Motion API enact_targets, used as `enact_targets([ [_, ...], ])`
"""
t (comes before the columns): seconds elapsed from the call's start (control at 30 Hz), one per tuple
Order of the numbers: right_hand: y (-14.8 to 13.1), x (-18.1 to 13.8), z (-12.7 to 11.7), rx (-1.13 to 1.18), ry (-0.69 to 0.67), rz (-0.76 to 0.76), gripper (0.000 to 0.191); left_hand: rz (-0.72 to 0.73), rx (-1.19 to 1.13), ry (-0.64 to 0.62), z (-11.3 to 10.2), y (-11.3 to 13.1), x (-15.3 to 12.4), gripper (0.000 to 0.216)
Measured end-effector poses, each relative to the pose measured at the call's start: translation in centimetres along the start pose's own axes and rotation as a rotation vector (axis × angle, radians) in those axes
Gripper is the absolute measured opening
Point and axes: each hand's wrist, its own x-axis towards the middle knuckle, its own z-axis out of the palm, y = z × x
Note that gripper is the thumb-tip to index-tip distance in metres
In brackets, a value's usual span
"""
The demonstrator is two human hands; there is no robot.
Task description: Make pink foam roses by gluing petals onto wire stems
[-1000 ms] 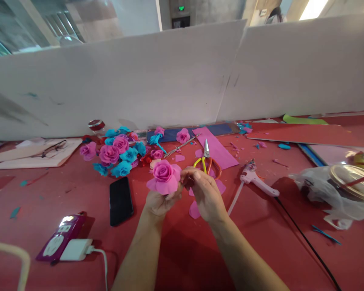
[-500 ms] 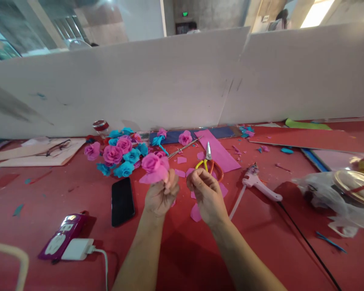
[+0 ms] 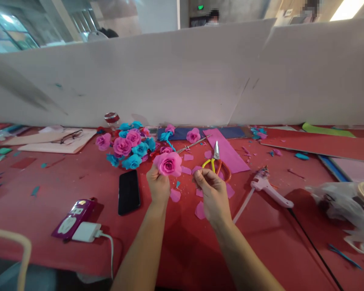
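A pink paper rose [image 3: 168, 163] faces up toward me, held from below in my left hand [image 3: 158, 186], whose fingers are wrapped round its base. My right hand [image 3: 210, 190] is a little to the right with thumb and forefinger pinched together; whatever is between them, if anything, is too small to make out. Below and between the hands lie cut pink paper petals [image 3: 200, 210]. Just beyond my right hand are scissors [image 3: 216, 152] with yellow and orange handles. A bunch of pink and blue paper roses [image 3: 134, 146] lies to the left of the held rose.
A black phone [image 3: 129, 192] lies left of my forearm, with a white charger [image 3: 86, 232] and a purple packet [image 3: 72, 218] nearer. On the right are a pink glue gun [image 3: 271, 190] and a plastic bag [image 3: 336, 202]. A white partition [image 3: 157, 81] closes the table's back.
My left hand has turned the rose so its top faces me. The right hand keeps its pinch. The whole view has shifted slightly.
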Motion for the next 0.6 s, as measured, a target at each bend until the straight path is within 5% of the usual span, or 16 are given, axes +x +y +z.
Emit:
enact_targets([
  [0.2,0.5,0.3,-0.2,0.082,0.033,-0.002,0.034,-0.145,-0.067,-0.037,1.5,-0.3,-1.0,0.01],
  [0.37,0.8,0.0,0.1,0.127,0.102,-0.035,0.025,-0.197,-0.061,0.057,2.8,-1.3,-1.7,0.024],
  [0.6,1.3,-1.6,1.6,0.2,-0.005,0.112,0.018,-0.213,-0.087,-0.025,2.4,-0.4,-2.2,0.029],
])
